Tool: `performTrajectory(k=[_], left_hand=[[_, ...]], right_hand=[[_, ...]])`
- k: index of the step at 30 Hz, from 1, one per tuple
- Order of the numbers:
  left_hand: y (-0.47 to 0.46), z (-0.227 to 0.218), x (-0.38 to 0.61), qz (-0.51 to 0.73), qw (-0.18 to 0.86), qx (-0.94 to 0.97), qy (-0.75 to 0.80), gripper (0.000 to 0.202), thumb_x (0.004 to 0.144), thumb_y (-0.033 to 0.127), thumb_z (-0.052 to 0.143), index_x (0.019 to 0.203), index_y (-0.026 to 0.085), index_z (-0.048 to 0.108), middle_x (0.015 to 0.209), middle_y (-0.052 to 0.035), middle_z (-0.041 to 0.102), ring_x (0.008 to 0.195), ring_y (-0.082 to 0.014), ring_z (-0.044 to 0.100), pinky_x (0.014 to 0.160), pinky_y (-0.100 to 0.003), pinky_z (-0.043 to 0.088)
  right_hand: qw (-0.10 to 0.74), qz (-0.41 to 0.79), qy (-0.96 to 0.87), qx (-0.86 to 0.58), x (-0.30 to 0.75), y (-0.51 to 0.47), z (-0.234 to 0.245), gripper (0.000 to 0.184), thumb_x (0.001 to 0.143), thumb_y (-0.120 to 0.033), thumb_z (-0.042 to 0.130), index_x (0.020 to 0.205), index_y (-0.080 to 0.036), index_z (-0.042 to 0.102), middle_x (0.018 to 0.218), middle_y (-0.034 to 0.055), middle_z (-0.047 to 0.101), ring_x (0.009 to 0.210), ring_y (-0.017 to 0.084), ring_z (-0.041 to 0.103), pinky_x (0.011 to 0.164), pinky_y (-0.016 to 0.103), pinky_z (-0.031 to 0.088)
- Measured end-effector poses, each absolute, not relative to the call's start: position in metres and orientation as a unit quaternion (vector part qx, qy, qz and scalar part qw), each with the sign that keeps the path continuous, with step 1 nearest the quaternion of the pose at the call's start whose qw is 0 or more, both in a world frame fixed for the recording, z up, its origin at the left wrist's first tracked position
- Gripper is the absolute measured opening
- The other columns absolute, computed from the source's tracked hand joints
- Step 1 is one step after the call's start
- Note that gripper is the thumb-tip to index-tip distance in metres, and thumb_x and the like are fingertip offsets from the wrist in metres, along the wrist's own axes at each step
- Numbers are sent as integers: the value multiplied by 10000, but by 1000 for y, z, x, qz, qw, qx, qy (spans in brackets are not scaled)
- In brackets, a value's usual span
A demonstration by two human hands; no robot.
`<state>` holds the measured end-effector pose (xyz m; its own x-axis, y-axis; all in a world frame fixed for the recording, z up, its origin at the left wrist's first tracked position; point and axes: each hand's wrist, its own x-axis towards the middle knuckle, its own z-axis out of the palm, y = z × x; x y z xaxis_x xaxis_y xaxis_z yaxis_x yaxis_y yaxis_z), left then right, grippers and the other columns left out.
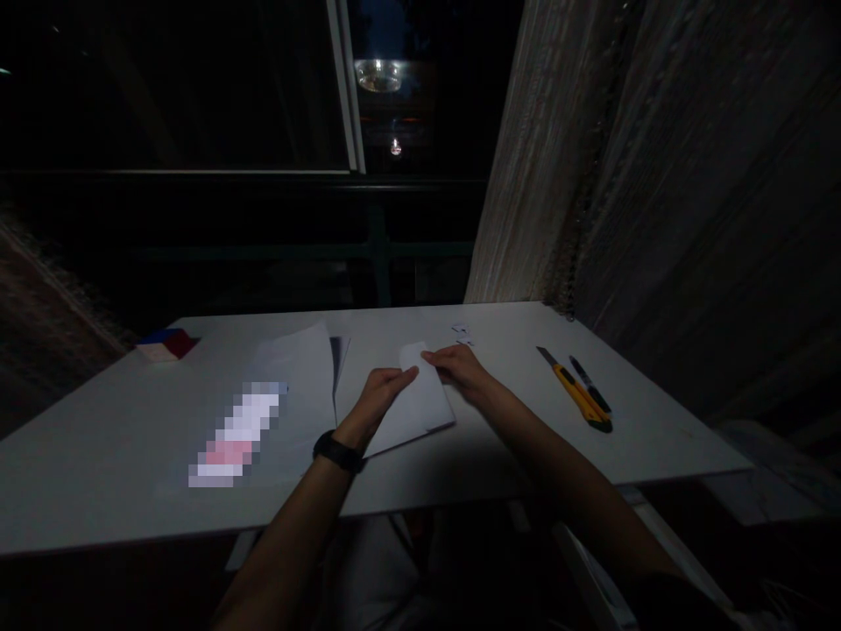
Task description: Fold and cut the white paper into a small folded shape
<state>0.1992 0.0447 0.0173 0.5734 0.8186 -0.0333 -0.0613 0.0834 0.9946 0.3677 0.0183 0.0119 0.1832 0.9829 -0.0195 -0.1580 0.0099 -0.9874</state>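
A folded sheet of white paper [426, 390] is between my hands, over the middle of the white table. My left hand [385, 392], with a dark watch [338, 451] on the wrist, grips its left side, thumb lying on top. At the upper right edge my right hand [462, 368] pinches the same paper, thumb on top and fingers partly hidden behind it. More white paper [387, 431] shows flat below the held piece; I cannot tell whether it is a separate sheet. Small paper scraps [462, 333] lie just beyond my right hand.
Right of my hands lie a yellow utility knife [578, 394], blade showing, and a dark marker [590, 386]. Larger sheets [299, 368] and a lit, pixelated screen-like shape [233, 438] are to the left. A coloured cube [166, 344] sits at the table's [499, 473] far left.
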Motion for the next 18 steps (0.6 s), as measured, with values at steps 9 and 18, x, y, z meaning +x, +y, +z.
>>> performTrajectory(k=[9, 18], left_hand=[[57, 5, 200, 353, 712, 540, 276, 319, 659, 432, 650, 584, 126, 599, 508, -10, 563, 433, -95, 487, 430, -220, 336], [55, 2, 202, 341, 659, 601, 297, 315, 677, 375, 636, 508, 169, 467, 348, 75, 373, 297, -49, 288, 356, -212, 179]], right_hand=[[570, 562, -350, -486, 359, 14, 13, 350, 526, -431, 763, 556, -130, 587, 472, -3, 573, 393, 79, 475, 402, 200, 370], [442, 635, -347, -530, 356, 11, 19, 128, 609, -112, 597, 496, -140, 544, 397, -37, 523, 366, 80, 461, 409, 194, 352]])
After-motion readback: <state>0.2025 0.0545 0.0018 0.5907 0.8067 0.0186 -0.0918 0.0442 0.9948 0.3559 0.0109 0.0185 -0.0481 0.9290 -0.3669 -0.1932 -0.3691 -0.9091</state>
